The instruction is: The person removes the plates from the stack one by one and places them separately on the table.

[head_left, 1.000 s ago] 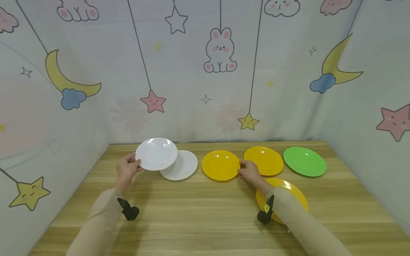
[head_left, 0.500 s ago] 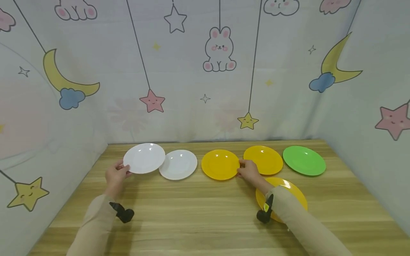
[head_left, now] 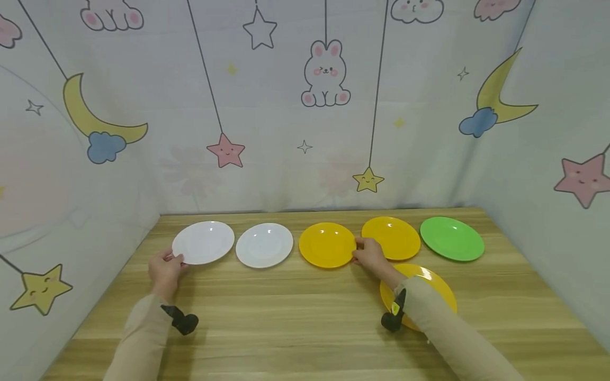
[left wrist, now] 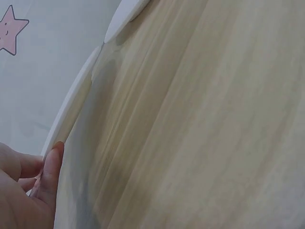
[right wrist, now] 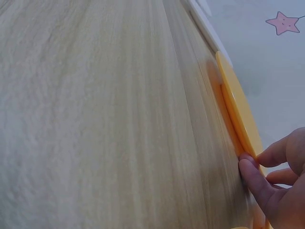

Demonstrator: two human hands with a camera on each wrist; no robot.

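My left hand pinches the near-left rim of a white plate at the far left. In the left wrist view, that plate is edge-on, thumb on its underside, a shadow below it; whether any of it touches the table I cannot tell. A second white plate lies just to its right. My right hand pinches the right rim of a yellow-orange plate in the middle. The right wrist view shows thumb and fingers on the edge of this plate.
Another yellow-orange plate and a green plate continue the row rightward. Nearer, a larger yellow plate lies partly hidden beneath my right forearm. A patterned curtain rises behind the wooden table.
My left hand has carried the white plate leftward and down, from overlapping the second white plate to beside it. My right hand and the yellow-orange plate have stayed in place.
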